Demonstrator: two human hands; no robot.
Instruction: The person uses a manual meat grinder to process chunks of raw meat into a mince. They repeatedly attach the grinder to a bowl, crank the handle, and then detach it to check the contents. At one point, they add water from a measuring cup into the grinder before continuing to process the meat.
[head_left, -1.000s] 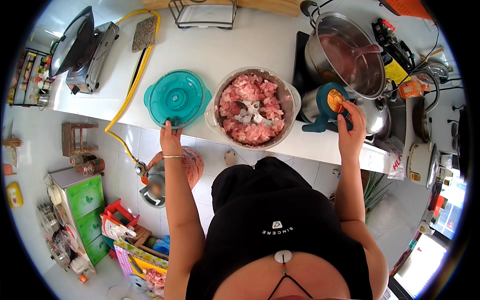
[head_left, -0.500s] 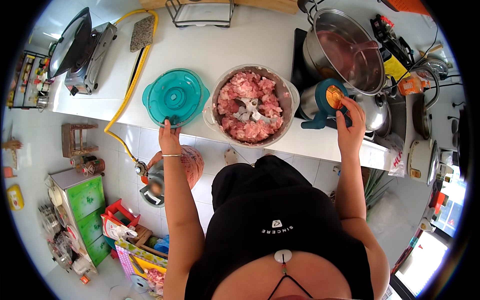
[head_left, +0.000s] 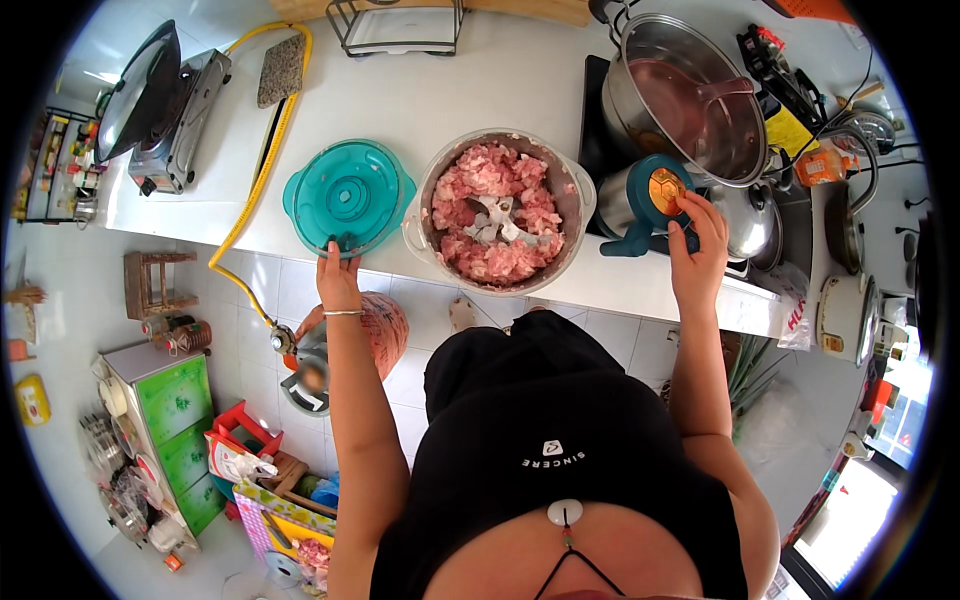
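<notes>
A grey two-handled bowl [head_left: 432,237] stands near the counter's front edge, full of pink minced meat [head_left: 510,262] around a metal blade [head_left: 497,220]. Left of it lies a round, see-through teal lid [head_left: 348,165]. My left hand [head_left: 340,283] grips the lid's near rim, its fingertips partly hidden at the edge. To the bowl's right is a steel cylinder [head_left: 614,205] with a teal top and side arm and an orange honeycomb-patterned panel. My right hand [head_left: 700,250] has its thumb and bent fingers on the right side of that top.
A large steel pot [head_left: 625,90] holds reddish liquid and a ladle behind the cylinder. At the far left stands a gas stove [head_left: 185,135] with a wok. A yellow hose [head_left: 245,215] runs over the counter edge to a gas cylinder [head_left: 310,375] below. Across the back is a wire rack [head_left: 400,45].
</notes>
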